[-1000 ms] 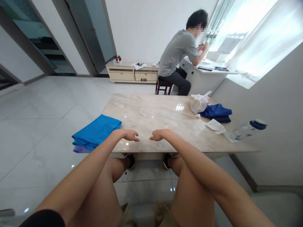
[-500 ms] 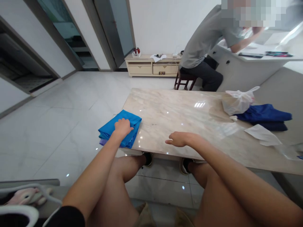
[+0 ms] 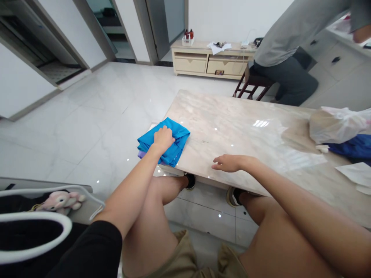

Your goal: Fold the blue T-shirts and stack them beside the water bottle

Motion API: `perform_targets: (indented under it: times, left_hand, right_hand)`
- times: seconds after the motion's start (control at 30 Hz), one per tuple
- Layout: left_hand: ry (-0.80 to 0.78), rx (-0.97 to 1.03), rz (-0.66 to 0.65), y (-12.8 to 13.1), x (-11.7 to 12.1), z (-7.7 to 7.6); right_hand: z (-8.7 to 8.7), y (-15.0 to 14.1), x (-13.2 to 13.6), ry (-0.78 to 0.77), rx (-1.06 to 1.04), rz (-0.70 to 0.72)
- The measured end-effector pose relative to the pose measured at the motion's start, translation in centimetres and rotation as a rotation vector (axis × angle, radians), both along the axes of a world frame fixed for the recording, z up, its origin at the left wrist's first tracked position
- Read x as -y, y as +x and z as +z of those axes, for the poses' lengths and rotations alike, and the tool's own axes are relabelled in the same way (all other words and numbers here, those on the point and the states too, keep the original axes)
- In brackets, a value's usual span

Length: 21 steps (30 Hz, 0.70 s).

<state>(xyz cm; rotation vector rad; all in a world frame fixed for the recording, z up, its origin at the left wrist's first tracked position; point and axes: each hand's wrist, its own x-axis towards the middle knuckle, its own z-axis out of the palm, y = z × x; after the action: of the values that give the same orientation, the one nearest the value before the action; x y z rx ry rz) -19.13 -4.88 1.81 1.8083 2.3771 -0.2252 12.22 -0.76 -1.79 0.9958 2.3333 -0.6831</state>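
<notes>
My left hand (image 3: 164, 139) rests on a folded bright blue cloth (image 3: 180, 135) at the table's left front corner. Its fingers are curled into the top layer, and creases gather around them. A strip of purple cloth (image 3: 141, 154) peeks out from underneath on the left. Over the front part of the marble-topped table (image 3: 232, 116), my right hand (image 3: 227, 163) hovers or lies lightly with fingers loosely apart, holding nothing. Whether it touches the surface I cannot tell.
A tied white plastic bag (image 3: 333, 125), dark blue fabric (image 3: 352, 148) and white paper (image 3: 355, 173) lie on the table's right side. Beyond, a person in grey (image 3: 292, 34) sits on a stool (image 3: 257, 79). White hangers (image 3: 68, 231) and a plush toy (image 3: 62, 201) are at lower left.
My view has turned right and down, so the room shifts in the picture. The left hand's fingers have curled further into the blue cloth, which is more creased. The right hand stays free.
</notes>
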Motion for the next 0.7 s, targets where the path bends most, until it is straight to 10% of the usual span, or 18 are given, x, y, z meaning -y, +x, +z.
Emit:
perform_targets:
  times: [0.47, 0.7]
  left_hand:
    - [-0.025, -0.062, -0.003, 4.0, -0.4, -1.7]
    - [0.080, 0.028, 0.190, 2.6, -0.9, 1.3]
  right_hand:
    - [2.0, -2.3, 0.1, -0.048, 0.073, 0.000]
    - [2.5, -2.9, 0.6, 0.059, 0.022, -0.076]
